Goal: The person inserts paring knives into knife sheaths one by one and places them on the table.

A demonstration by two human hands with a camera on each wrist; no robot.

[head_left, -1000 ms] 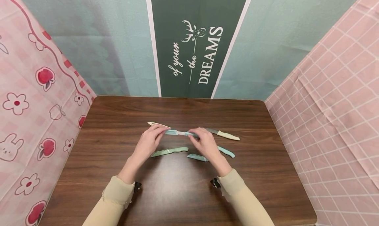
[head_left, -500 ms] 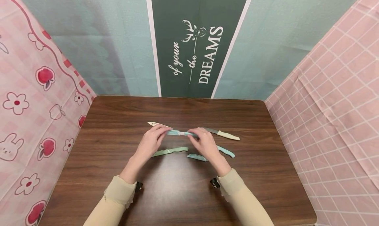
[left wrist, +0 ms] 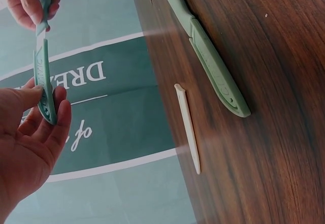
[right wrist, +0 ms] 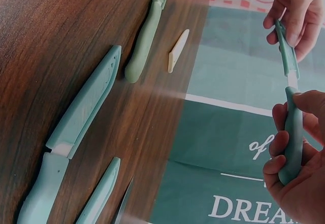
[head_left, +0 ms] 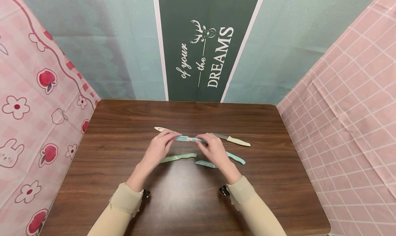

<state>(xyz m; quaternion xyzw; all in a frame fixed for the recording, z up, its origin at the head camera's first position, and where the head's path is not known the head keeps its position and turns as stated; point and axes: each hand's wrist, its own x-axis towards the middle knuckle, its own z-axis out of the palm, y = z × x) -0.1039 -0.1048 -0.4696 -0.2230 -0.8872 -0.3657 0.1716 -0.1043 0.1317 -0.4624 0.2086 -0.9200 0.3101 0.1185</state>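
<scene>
My left hand (head_left: 159,147) pinches a teal knife sheath (left wrist: 44,76) between thumb and fingers. My right hand (head_left: 215,153) grips the handle of a teal knife (right wrist: 293,132), fingers curled round it. The blade points into the sheath, and just a short pale stretch of it shows between sheath and handle. Both are held above the table. Below my left hand lies a green knife (head_left: 186,156) in its green sheath (left wrist: 218,69). Under the right forearm are a light-blue sheath (head_left: 205,164) and a light-blue handle (head_left: 236,158), with the part between hidden in the head view.
A cream sheath (head_left: 164,129) lies behind the left hand. A cream-handled knife (head_left: 238,141) with a bare blade lies beyond the right hand. Another narrow light-blue piece (right wrist: 99,196) lies near the larger sheathed knife. The wooden table (head_left: 263,201) is bounded by cloth walls.
My left hand has shifted slightly right with the sheath, and less of the blade shows between sheath and handle. The right hand stays almost still.
</scene>
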